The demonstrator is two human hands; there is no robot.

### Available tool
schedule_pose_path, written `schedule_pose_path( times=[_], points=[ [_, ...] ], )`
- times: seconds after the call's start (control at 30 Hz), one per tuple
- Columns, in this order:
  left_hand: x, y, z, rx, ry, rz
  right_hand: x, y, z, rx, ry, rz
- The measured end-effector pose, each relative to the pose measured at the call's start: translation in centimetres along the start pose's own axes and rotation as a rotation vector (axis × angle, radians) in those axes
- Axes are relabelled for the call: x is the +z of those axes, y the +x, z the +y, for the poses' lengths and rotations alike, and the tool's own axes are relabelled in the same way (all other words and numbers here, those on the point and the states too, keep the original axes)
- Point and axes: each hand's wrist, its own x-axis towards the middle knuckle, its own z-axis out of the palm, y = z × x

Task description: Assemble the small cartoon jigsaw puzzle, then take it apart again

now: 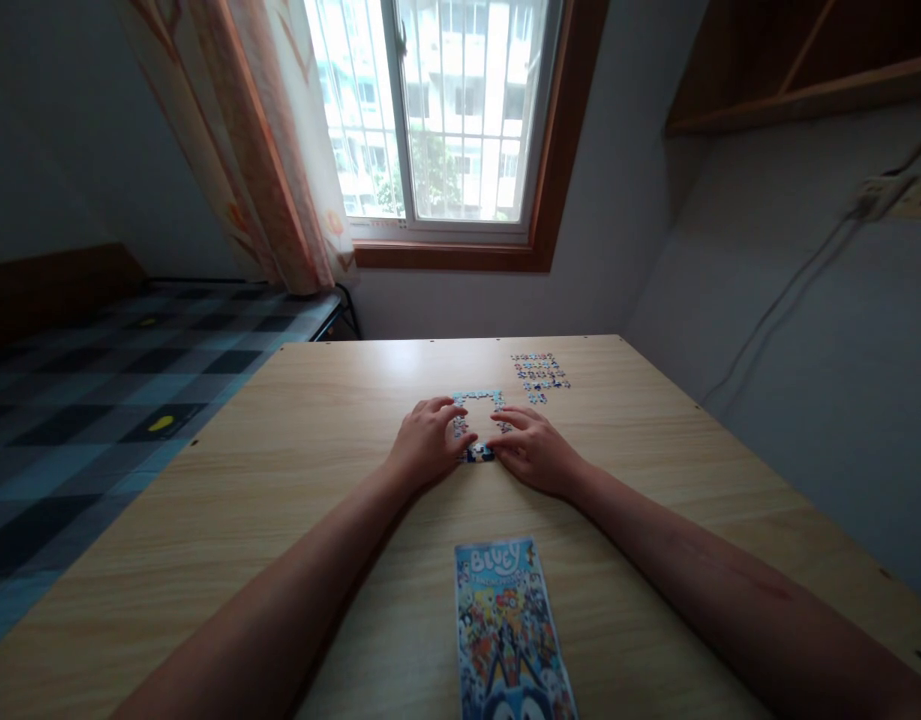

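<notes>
A rectangular puzzle border (pixel 479 395) of joined jigsaw pieces lies on the wooden table, with bare tabletop inside it. My left hand (pixel 428 437) rests at its left side, the thumb apart from the fingers and partly over the edge pieces. On the opposite side my right hand (pixel 536 452) has its fingers spread, their tips at the right side and the bottom right corner. Dark and white pieces (pixel 479 453) form the bottom edge between the two thumbs. Both hands hide parts of the border. Neither hand visibly holds a piece.
Loose jigsaw pieces (pixel 539 370) lie in rows farther back, to the right. A Bluey picture box (pixel 509 630) lies on the table (pixel 317 440) between my forearms. A bed (pixel 130 350) stands at the left, a wall (pixel 827 400) at the right.
</notes>
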Motion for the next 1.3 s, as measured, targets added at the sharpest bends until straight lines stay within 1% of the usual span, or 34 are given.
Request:
schedule_pose_path(
  times=[0.43, 0.63, 0.83, 0.97, 1.03, 1.13, 1.2, 1.3],
  points=[
    [0.3, 0.0, 0.2, -0.035, 0.062, -0.068, 0.0, 0.0, 0.0, -0.017, 0.009, 0.011],
    [-0.4, 0.1, 0.7, -0.064, 0.058, -0.142, 0.0, 0.1, 0.0, -0.006, 0.068, 0.088],
    [-0.5, 0.3, 0.3, -0.136, -0.001, -0.12, -0.1, 0.0, 0.0, -0.003, 0.067, 0.074],
    [-0.5, 0.3, 0.0, -0.182, 0.038, -0.108, -0.1, 0.0, 0.0, 0.017, 0.067, 0.061],
    [-0.6, 0.2, 0.0, -0.179, 0.069, -0.122, -0.1, 0.0, 0.0, 0.019, 0.075, 0.046],
    [-0.8, 0.2, 0.2, -0.137, 0.121, -0.151, -0.2, 0.0, -0.1, 0.014, 0.086, 0.034],
    [-1.0, 0.1, 0.3, -0.113, 0.149, -0.167, -0.2, 0.1, -0.1, 0.019, 0.087, 0.049],
    [-1.0, 0.1, 0.1, -0.117, 0.163, -0.179, -0.1, 0.1, -0.2, 0.05, 0.086, 0.09]
  ],
)
